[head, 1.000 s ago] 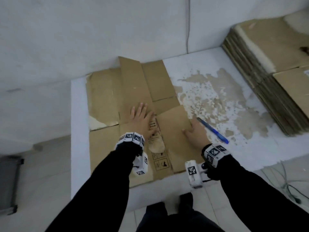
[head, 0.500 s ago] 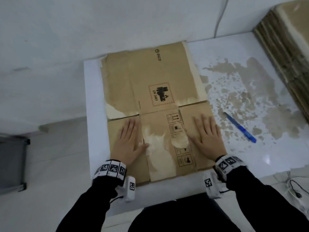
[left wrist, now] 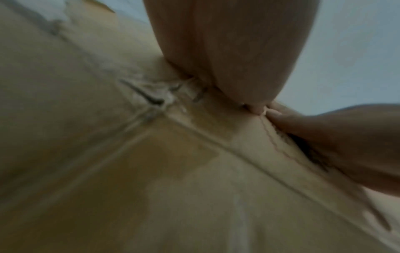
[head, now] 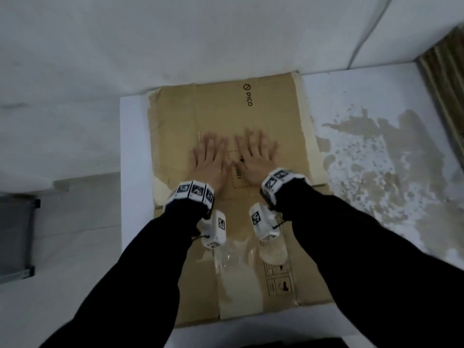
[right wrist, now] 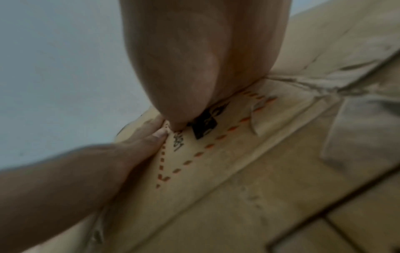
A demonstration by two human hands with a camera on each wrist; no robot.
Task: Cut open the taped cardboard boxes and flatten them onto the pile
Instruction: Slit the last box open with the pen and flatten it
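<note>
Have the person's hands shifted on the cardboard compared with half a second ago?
Yes. Both the left hand and right hand slid away from the person, across the fold onto the flattened box's far panel, closer together, nearer the PICO logo.

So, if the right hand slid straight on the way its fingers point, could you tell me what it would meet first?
Flat on the flattened cardboard box, the right hand points at the wall. It would likely cross the PICO print, then meet that wall.
</note>
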